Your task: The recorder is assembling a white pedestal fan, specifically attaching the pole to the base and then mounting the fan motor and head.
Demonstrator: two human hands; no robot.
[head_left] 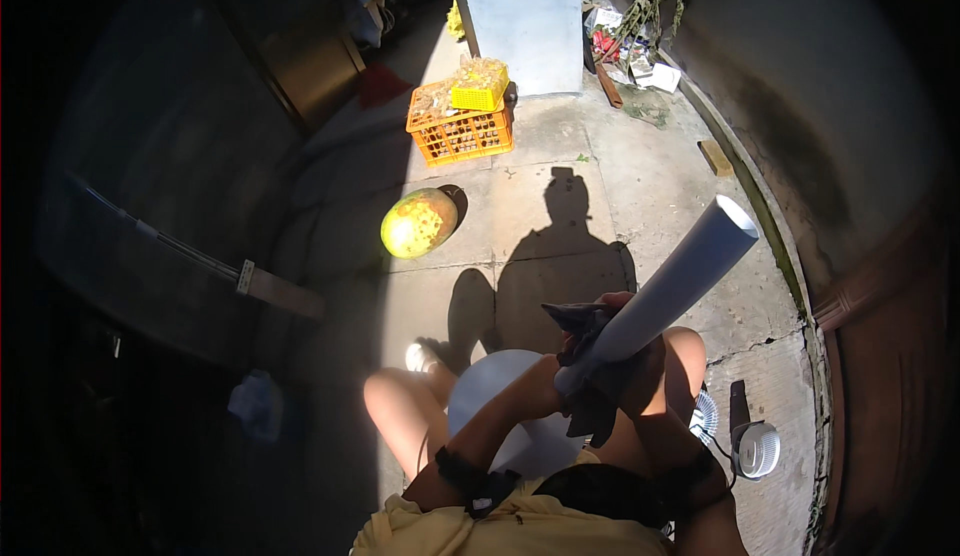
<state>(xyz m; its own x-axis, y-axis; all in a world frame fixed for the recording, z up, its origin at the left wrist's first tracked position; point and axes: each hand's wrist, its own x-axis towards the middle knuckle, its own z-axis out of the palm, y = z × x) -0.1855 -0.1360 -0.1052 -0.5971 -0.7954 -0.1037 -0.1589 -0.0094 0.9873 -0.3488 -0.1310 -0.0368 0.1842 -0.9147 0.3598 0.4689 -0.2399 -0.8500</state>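
Observation:
A long white tube (680, 271) slants up and to the right over my lap, its hollow end uppermost. Dark grey cloth (592, 396) is wrapped around its lower part. My left hand (612, 303) curls behind the tube, gripping it through or beside the cloth; its fingers are partly covered. On the near right side my right hand (645, 358) is closed on the cloth against the tube, with its fingertips hidden. A white round disc (490, 386) lies between my knees below the tube; whether the two are joined, I cannot tell.
A yellow-green melon-like fruit (419, 223) lies on the concrete ahead. Beyond it stand an orange crate (462, 144) and a small yellow basket (477, 98). White fan-like round parts (758, 450) stand right of my leg. A wooden block (715, 157) lies by the right wall.

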